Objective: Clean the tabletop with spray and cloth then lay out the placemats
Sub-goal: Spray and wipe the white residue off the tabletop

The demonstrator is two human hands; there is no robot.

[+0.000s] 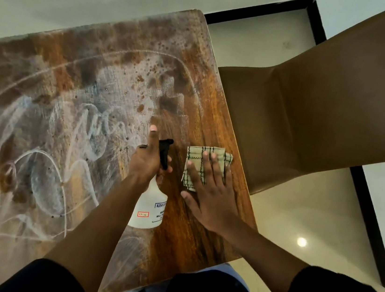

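While the left hand (147,158) clenched the spray bottle (148,203), the right hand (210,190) pressed flat, fingers released, on the checked cloth (193,157) near the bench's (54,93) right edge, risking smeared chalky residue.

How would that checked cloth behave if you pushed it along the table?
The cloth is folded and thin, so it is probably floppy and light. Pressed flat under the right hand, it should slide on the glossy tabletop, though its loose edges might bunch.

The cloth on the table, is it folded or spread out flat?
Folded. The cloth is a small layered pad under the right hand, with stacked edges showing at its far end.
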